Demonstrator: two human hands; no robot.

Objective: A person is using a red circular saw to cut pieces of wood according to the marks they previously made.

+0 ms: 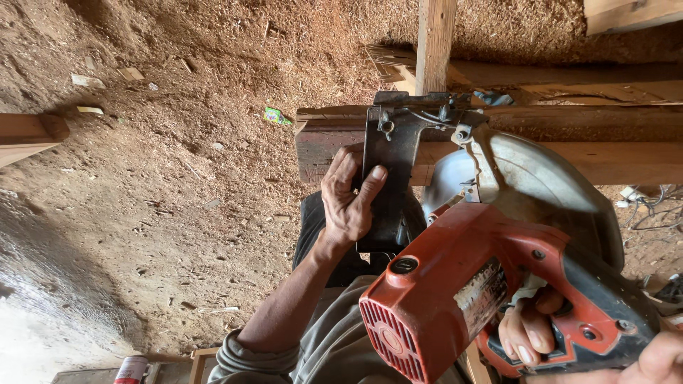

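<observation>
**Both hands on the circular saw at the beam**

My right hand (530, 331) is nearest to me, its grip closed around the dark handle of the red circular saw (455, 299), fingers curled under and through the handle so that the nails show. The red motor housing with its vented end sits just to the left of that grip, between my two arms.

My left hand (348, 199) lies further out, beyond the motor housing. Its grip is half closed: the palm and thumb press against the left edge of the saw's dark metal base plate (388, 178), and the fingers lie over the plate's face. The silvery blade guard (526, 185) curves away to the right of this hand, above my right grip.

Just past the left hand's fingertips, the base plate rests against a weathered wooden beam (605, 142) that runs off to the right. A paler upright post (434, 43) rises beyond the plate.

Farther off, left of both hands, the floor (178, 178) is covered in sawdust and wood chips, with a small green scrap (276, 116) lying near the beam's end.
</observation>
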